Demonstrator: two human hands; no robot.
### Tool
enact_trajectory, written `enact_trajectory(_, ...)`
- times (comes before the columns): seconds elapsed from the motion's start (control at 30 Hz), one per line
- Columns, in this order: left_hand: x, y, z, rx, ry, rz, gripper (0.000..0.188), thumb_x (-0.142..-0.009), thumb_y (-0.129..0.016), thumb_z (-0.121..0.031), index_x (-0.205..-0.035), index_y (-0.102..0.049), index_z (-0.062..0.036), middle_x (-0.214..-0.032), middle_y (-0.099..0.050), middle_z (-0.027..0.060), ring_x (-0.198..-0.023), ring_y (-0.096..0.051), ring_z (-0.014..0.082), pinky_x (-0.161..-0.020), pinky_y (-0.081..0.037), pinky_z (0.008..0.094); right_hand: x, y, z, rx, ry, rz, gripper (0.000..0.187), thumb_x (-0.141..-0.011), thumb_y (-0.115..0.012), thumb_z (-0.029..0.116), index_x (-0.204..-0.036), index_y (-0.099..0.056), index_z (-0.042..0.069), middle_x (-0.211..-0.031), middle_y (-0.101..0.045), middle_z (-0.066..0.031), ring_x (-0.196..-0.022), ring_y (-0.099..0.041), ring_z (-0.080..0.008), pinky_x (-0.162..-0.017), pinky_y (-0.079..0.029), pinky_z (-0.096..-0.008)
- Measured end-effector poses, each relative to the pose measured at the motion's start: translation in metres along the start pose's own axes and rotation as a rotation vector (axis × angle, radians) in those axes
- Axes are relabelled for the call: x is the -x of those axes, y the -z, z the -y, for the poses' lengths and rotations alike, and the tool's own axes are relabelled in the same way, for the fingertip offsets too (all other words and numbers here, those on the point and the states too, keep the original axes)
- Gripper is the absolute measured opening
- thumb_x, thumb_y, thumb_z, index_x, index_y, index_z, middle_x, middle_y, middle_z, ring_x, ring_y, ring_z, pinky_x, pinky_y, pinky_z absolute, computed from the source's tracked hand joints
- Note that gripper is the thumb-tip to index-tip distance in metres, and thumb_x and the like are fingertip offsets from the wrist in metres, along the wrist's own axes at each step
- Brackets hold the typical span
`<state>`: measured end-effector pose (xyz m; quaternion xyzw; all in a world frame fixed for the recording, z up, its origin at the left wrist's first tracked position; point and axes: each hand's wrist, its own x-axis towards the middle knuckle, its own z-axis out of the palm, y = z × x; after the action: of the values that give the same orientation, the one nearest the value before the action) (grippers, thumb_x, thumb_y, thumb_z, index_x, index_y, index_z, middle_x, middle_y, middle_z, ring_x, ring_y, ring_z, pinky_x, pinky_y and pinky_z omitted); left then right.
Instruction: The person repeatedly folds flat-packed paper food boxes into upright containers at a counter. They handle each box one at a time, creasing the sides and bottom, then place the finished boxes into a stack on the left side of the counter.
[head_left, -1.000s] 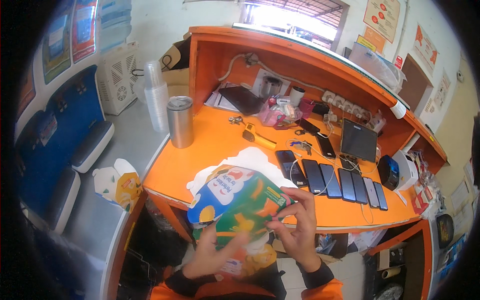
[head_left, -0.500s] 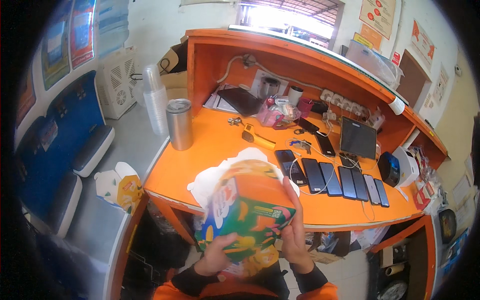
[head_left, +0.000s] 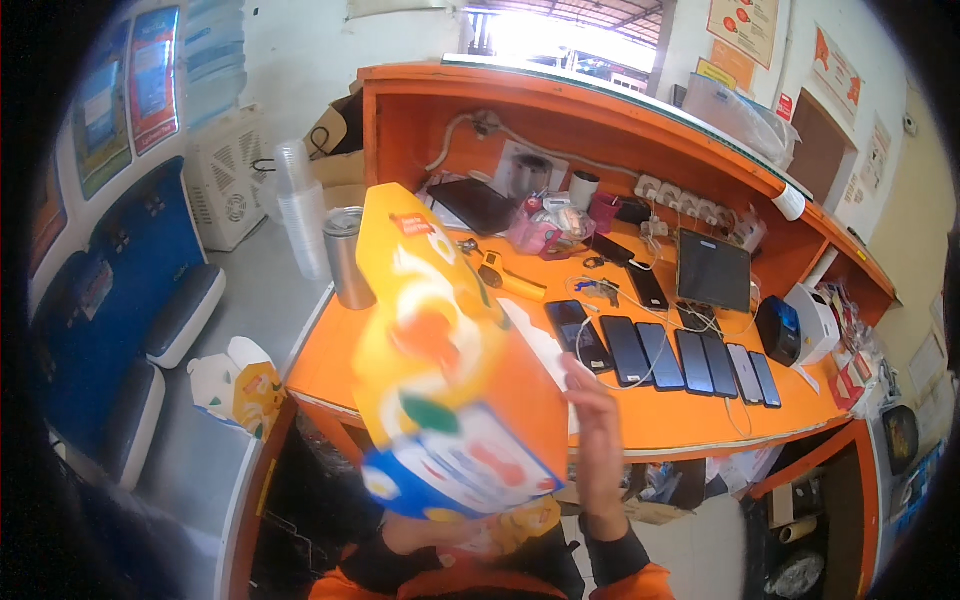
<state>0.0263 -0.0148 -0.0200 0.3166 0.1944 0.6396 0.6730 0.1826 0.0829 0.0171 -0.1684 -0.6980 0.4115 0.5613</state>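
A printed cardboard box (head_left: pixel 440 340) in yellow, orange and blue is held up over the front of the orange desk, tilted and blurred by motion. My left hand (head_left: pixel 408 535) is under its lower edge and supports it; the fingers are hidden behind the card. Beside the box's right side, my right hand (head_left: pixel 597 430) is open, fingers stretched upward; whether it touches the card I cannot tell. Below, another piece of yellow printed card (head_left: pixel 525 522) lies by my lap. White paper or card (head_left: pixel 535 335) shows partly behind the box.
Several phones (head_left: pixel 628 350) with cables lie on the orange desk (head_left: pixel 690 425), near a tablet (head_left: pixel 714 270). A yellow thermometer gun (head_left: pixel 510 278) and a steel tumbler (head_left: pixel 346 258) stand behind the box. Stacked plastic cups (head_left: pixel 302 215) and an opened carton (head_left: pixel 240 388) are at left.
The box has turned and risen, so its yellow and blue face shows instead of the green one. My right hand has opened away from it; my left fingers have gone out of sight.
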Motion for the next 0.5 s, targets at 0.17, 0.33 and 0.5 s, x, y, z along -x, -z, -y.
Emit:
enact_trajectory(0.17,0.011,0.006,0.005,-0.009,0.098,0.052,0.048,-0.087,-0.052,-0.012,-0.129,-0.034,0.0004,-0.123,-0.044,0.0087,-0.110,-0.044,0.0172,-0.093,-0.037,0.0286,-0.002,0.000,0.021,0.176,0.046,0.139,0.061,-0.082,-0.054,0.040,-0.125,-0.037,0.001,-0.137,-0.028,-0.0231,-0.129,-0.026,-0.0333,-0.103,-0.021,-0.0412)
enact_trajectory(0.33,0.026,0.017,-0.007,-0.116,0.145,0.105,0.048,-0.088,-0.051,-0.015,-0.130,-0.033,-0.0003,-0.124,-0.043,0.0082,-0.111,-0.043,0.0165,-0.094,-0.036,0.0281,0.002,0.000,0.025,0.299,-0.049,0.274,0.050,-0.082,-0.057,0.019,-0.126,-0.041,0.001,-0.136,-0.032,-0.0203,-0.127,-0.030,-0.0344,-0.103,-0.024,-0.0397)
enact_trajectory(0.5,-0.003,-0.011,-0.020,-0.401,0.168,-0.029,0.045,-0.089,-0.051,-0.017,-0.129,-0.035,-0.0019,-0.121,-0.045,0.0061,-0.109,-0.043,0.0134,-0.093,-0.036,0.0256,-0.001,-0.002,0.018,0.615,0.200,0.275,0.057,-0.074,-0.064,0.013,-0.126,-0.042,0.003,-0.134,-0.036,-0.0181,-0.124,-0.033,-0.0358,-0.101,-0.026,-0.0456)
